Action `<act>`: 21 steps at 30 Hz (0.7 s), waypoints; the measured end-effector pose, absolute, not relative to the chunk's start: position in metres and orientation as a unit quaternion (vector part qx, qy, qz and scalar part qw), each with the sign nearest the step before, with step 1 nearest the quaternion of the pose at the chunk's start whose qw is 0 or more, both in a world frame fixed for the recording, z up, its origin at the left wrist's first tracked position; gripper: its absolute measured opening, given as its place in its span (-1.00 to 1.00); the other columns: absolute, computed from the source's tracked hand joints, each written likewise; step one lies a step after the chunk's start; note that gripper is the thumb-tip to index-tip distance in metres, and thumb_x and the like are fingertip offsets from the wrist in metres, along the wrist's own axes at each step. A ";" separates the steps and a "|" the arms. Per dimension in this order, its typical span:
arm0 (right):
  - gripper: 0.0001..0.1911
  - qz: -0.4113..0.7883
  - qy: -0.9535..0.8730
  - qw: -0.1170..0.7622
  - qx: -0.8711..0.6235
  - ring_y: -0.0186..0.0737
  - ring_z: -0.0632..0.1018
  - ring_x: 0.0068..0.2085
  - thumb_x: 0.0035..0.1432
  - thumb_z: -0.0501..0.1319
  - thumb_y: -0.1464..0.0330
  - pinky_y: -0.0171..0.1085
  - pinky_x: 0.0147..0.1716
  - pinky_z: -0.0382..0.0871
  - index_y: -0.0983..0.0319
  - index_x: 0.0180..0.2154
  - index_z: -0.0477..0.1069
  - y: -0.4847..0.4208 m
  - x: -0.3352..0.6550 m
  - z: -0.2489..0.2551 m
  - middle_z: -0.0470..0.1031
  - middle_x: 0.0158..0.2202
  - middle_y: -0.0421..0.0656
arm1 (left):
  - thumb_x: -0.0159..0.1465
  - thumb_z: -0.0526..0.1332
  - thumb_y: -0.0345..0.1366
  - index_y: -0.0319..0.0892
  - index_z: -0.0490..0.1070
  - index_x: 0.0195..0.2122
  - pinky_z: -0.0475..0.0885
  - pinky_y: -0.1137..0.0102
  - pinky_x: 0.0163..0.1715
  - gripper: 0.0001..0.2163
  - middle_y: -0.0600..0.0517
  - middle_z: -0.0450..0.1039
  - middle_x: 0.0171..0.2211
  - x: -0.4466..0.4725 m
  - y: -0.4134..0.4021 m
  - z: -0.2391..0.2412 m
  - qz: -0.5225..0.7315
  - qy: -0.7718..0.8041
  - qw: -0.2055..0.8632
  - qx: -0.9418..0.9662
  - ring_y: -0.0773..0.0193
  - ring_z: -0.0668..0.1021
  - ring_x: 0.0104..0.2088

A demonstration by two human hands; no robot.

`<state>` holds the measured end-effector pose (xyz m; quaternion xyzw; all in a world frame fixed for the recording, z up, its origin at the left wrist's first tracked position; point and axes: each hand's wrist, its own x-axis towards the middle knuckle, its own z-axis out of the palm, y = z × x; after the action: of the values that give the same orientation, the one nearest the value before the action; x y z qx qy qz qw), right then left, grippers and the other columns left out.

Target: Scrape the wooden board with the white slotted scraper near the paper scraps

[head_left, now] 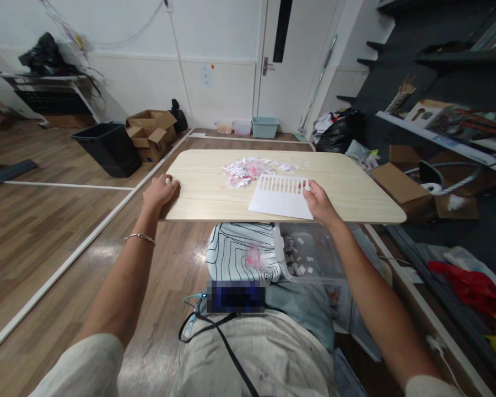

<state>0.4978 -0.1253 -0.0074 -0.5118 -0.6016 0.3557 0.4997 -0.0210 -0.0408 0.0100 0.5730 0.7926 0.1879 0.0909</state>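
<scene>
My right hand [320, 201] grips a white slotted panel [280, 199] by its right end, thumb on top. The panel is flat, with a row of long slots along its far side, and is over the near part of the light wooden table [206, 201]. Just beyond it lies a loose heap of white and pink paper scraps [248, 170], with a few bits scattered to the right. At the table's left edge, my left hand [162, 190] is closed on the rim with its fingers curled. Its fingertips are partly hidden.
Below the near edge, a clear plastic bin [314, 270] holds several white scraps, beside a patterned cloth [231, 253] over my lap. A black trash bin [107, 149] and cardboard boxes [151, 132] stand at left. An open carton [409, 184] and shelves [446, 140] flank the right.
</scene>
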 end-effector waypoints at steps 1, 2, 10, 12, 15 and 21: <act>-0.60 0.355 -0.601 0.502 -0.511 0.01 0.62 -0.30 0.24 0.39 0.04 -0.11 -0.31 0.54 0.03 0.03 0.46 -0.124 0.498 -0.008 0.70 -0.26 -0.18 | 0.52 0.13 0.05 -0.08 0.58 0.44 0.56 -0.11 0.43 -0.42 -0.37 0.59 0.48 -0.022 -0.040 0.009 0.188 0.791 0.090 0.575 -0.36 0.66 0.42; -0.60 0.353 -0.597 0.508 -0.511 0.01 0.63 -0.30 0.24 0.40 0.03 -0.11 -0.31 0.56 0.02 0.02 0.45 -0.123 0.498 -0.010 0.70 -0.26 -0.18 | 0.53 0.13 0.06 -0.08 0.58 0.44 0.55 -0.12 0.43 -0.41 -0.38 0.58 0.48 -0.022 -0.040 0.008 0.187 0.789 0.090 0.578 -0.37 0.65 0.43; -0.35 0.347 -0.472 0.631 -0.509 0.08 0.82 -0.14 0.21 0.52 -0.19 -0.08 -0.35 0.74 -0.03 0.09 0.36 -0.109 0.500 -0.018 0.80 -0.06 -0.12 | 0.52 0.12 0.08 -0.08 0.57 0.47 0.58 -0.14 0.42 -0.38 -0.38 0.59 0.47 -0.028 -0.033 0.000 0.189 0.786 0.083 0.583 -0.38 0.66 0.43; -0.32 0.350 -0.467 0.638 -0.502 0.07 0.85 -0.11 0.25 0.49 -0.25 -0.13 -0.42 0.71 -0.05 0.14 0.34 -0.108 0.505 -0.019 0.80 0.03 -0.09 | 0.53 0.12 0.09 -0.09 0.57 0.47 0.59 -0.15 0.41 -0.38 -0.38 0.59 0.47 -0.028 -0.033 0.000 0.188 0.787 0.082 0.582 -0.39 0.66 0.43; -0.30 0.335 -0.473 0.641 -0.503 0.09 0.85 -0.06 0.29 0.44 -0.30 -0.13 -0.44 0.73 -0.07 0.18 0.33 -0.106 0.512 -0.023 0.77 0.10 -0.07 | 0.55 0.13 0.08 -0.11 0.57 0.49 0.58 -0.18 0.43 -0.38 -0.40 0.58 0.49 -0.027 -0.033 0.001 0.186 0.788 0.085 0.581 -0.41 0.65 0.45; -0.32 0.259 -0.486 0.676 -0.489 0.14 0.81 0.10 0.37 0.46 -0.17 0.00 -0.32 0.87 -0.07 0.29 0.30 -0.106 0.510 -0.030 0.70 0.28 0.04 | 0.54 0.15 0.04 -0.11 0.58 0.49 0.59 -0.20 0.41 -0.39 -0.40 0.58 0.49 -0.025 -0.034 0.003 0.187 0.790 0.082 0.579 -0.42 0.65 0.45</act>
<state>0.5095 -0.1059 -0.0296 -0.4894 -0.4860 0.2592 0.6761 -0.0250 -0.0341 0.0027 0.5786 0.7896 0.1871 0.0817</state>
